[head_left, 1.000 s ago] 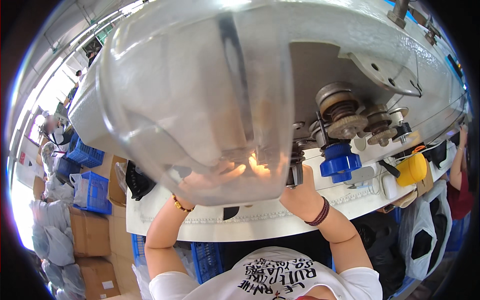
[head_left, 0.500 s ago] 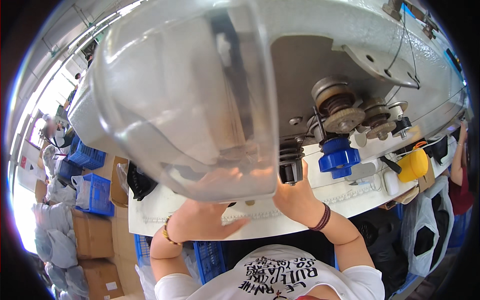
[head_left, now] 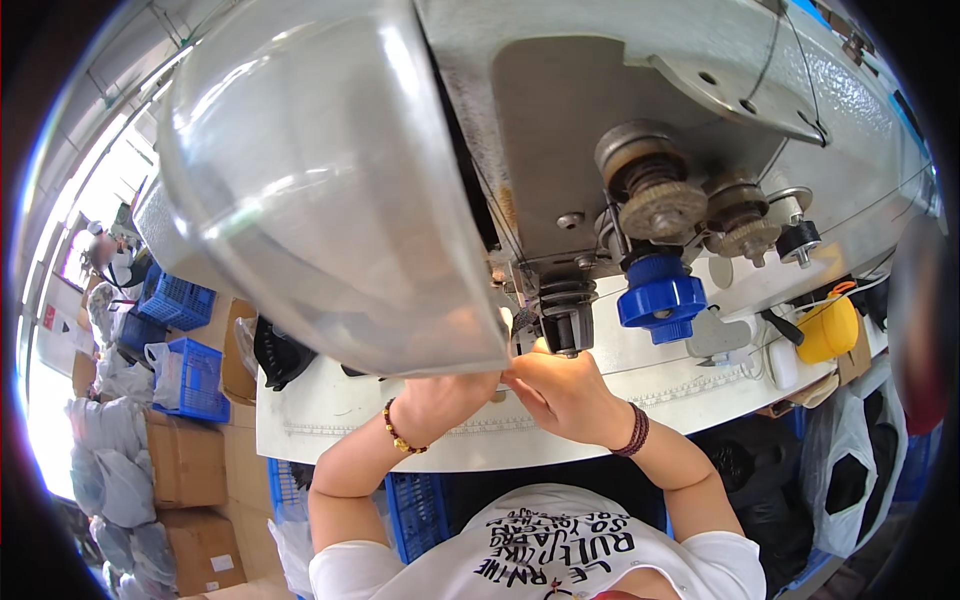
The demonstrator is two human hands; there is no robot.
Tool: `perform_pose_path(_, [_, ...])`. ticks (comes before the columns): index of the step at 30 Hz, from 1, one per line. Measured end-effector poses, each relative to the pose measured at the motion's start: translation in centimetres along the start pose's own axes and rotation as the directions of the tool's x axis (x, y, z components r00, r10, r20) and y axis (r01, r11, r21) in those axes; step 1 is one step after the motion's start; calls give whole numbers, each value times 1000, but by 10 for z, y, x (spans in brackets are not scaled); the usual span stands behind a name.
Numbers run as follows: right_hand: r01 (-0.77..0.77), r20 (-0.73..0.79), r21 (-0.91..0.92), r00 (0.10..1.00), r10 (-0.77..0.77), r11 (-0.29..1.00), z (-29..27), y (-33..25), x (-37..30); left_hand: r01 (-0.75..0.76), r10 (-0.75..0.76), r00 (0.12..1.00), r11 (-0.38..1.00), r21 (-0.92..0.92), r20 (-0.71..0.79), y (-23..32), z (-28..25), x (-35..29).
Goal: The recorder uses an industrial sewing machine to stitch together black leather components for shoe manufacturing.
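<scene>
Both of my hands meet below the head of a grey sewing machine (head_left: pixel 560 120), over the white table (head_left: pixel 330 410). A clear plastic cover (head_left: pixel 330 200) on the machine hides the fingers of my left hand (head_left: pixel 450 397). Touching or nearly touching it, my right hand (head_left: pixel 575 395) has its fingers bent and drawn together under the black tension part (head_left: pixel 568 315). Whatever lies between the fingertips is too hidden to make out. Dark thread (head_left: pixel 500 215) runs down beside the cover. A blue knob (head_left: pixel 662 300) sits to the right of the black part.
Worn metal thread dials (head_left: pixel 660 205) hang under the machine head. A yellow container (head_left: pixel 828 330) stands at the table's right end. A black item (head_left: pixel 280 355) lies at its left end. Blue crates (head_left: pixel 190 380) and cardboard boxes (head_left: pixel 185 465) are on the left. Bagged black goods (head_left: pixel 845 470) are at right.
My left hand has moved right and turned inward to meet my right hand, its outstretched thumb now out of sight. The right hand has shifted slightly left. The machine appears farther left in view.
</scene>
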State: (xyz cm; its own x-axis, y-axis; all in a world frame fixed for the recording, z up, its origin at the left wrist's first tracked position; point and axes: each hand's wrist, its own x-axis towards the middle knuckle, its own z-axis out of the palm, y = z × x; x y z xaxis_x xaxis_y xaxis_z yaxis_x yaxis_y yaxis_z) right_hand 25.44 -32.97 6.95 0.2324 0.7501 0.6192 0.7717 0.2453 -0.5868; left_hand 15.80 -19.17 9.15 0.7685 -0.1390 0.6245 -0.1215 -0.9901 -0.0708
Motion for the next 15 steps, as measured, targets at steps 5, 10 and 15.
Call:
perform_pose_path(5, [26, -33, 55, 999, -24, 998, -4, 0, -2, -9, -8, 991, 991, 131, 134, 9, -5, -2])
perform_pose_path(10, [58, -144, -343, 983, -113, 937, -36, 5, 11, 1, 16, 994, 988, 153, -111, 18, 3, 8])
perform_pose_path(15, [89, 2, -332, 996, -94, 939, -33, 35, 16, 140, -140, 990, 988, 64, -12, 20, 11, -11])
